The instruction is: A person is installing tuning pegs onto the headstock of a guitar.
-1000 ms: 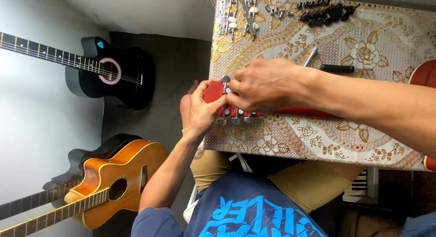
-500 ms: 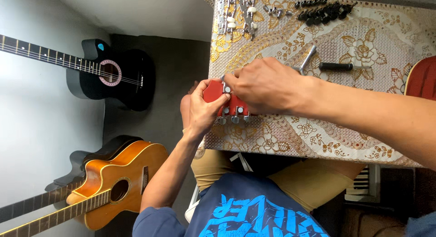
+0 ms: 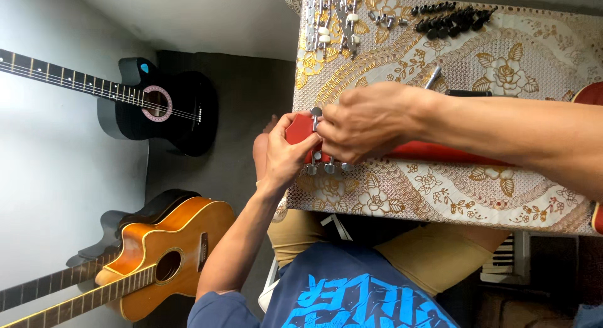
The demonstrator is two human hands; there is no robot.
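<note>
Left hand [image 3: 284, 157] cups the stiff red headstock [image 3: 299, 128]; right hand [image 3: 364, 122] pinches a small, slippery metal tuner [image 3: 316, 112], likely best gripped by its button.

The right hand [image 3: 367, 124] hides most of the red headstock [image 3: 298, 128] and what its fingers grip. The orange guitar [image 3: 169, 252] runs off the bottom-left edge, and the small black pegs [image 3: 452, 19] are too small to tell apart.

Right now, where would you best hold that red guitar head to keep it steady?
Grip the red headstock at its free end, from the table's open edge. It overhangs there, so a palm can cup it, as the left hand does. The pegs line its sides, where the right hand is busy.
</note>
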